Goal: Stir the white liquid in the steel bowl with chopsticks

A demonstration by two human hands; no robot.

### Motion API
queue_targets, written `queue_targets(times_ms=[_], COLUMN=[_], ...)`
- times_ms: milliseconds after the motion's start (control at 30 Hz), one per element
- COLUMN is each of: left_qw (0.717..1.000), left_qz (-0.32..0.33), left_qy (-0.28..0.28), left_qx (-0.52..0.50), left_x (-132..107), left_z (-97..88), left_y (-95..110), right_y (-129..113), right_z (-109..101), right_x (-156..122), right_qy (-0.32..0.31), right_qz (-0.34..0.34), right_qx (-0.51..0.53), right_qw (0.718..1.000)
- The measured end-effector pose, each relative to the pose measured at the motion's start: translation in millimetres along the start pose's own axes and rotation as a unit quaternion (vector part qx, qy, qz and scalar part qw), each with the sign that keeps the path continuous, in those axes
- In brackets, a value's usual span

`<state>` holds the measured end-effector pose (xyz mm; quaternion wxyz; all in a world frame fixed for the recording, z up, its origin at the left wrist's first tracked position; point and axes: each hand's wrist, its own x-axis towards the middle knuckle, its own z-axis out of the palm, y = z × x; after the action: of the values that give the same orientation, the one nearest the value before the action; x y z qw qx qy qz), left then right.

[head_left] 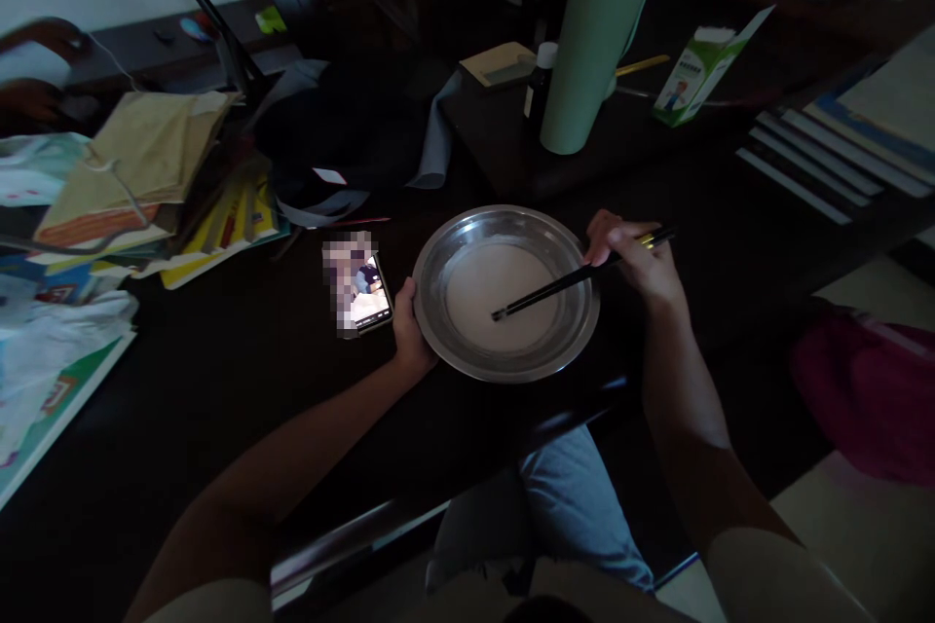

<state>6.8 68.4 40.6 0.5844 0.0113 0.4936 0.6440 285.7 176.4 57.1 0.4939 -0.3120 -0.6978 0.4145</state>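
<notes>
A round metal bowl [504, 368] with a wide rim sits on the dark table and contains a whitish liquid [486, 282]. My left hand [411, 329] grips the bowl's left rim, its thumb on the near side and the other fingers hidden beneath. In my right hand [634, 258] is a pair of black chopsticks [559, 286] with gold bands near the top. Their tips reach down to the liquid near the bowl's middle. A lit phone [371, 287] lies just left of my left hand, part of its screen blurred out.
A tall green tumbler [595, 39], a small dark bottle [539, 88] and a green-white carton [692, 78] stand behind the bowl. Papers and books [138, 156] pile up on the left. More books [825, 156] are stacked at right. Dark fabric [351, 127] lies beyond the phone.
</notes>
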Motion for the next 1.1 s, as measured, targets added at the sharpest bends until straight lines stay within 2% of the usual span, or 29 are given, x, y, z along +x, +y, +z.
queue_targets(times_ms=[67,133,200,367,433,500,633,700,800,967,1033,1100], left_qw=[1.0,1.0,1.0,0.999,0.999,0.999,0.999,0.999,0.999,1.0,0.999,0.999], left_qz=[0.002,0.002,0.006,0.033,0.033,0.03,0.03,0.029,0.017,0.02,0.025,0.027], left_qy=[0.002,0.003,0.003,-0.019,-0.026,-0.029,-0.036,-0.04,-0.031,-0.016,-0.024,-0.034], left_qx=[0.0,0.003,0.009,0.013,0.011,0.01,0.013,0.015,0.012,0.01,0.013,0.015], left_x=[-0.2,0.3,1.6,6.9,8.4,9.7,11.7,11.6,9.4,8.1,9.6,11.0], left_z=[0.1,-0.2,-1.3,-6.4,-8.4,-10.1,-13.0,-13.4,-12.1,-10.0,-10.7,-11.7], left_y=[-0.2,-0.8,-1.9,-5.3,-6.3,-7.1,-7.8,-7.4,-6.2,-6.3,-7.4,-8.2], right_y=[-3.0,-4.3,-3.0,5.3,6.2,4.4,-3.7,-6.1,-4.2,4.4,4.3,1.3], right_z=[1.7,3.3,4.0,1.3,0.3,0.4,3.3,4.9,5.2,1.0,0.4,1.2], right_x=[1.2,2.4,2.8,0.9,0.1,-0.4,0.2,1.1,2.2,1.0,0.1,-0.2], right_qy=[-0.067,-0.091,-0.063,0.082,0.099,0.069,-0.053,-0.074,-0.026,0.091,0.085,0.032], right_qz=[0.007,0.006,0.005,-0.001,-0.01,-0.01,0.013,0.021,0.023,0.002,-0.007,-0.007], right_qx=[-0.01,-0.022,-0.03,-0.004,0.015,0.022,-0.005,-0.028,-0.041,0.015,0.028,0.025], right_qw=[0.998,0.996,0.998,0.997,0.995,0.997,0.998,0.997,0.999,0.996,0.996,0.999])
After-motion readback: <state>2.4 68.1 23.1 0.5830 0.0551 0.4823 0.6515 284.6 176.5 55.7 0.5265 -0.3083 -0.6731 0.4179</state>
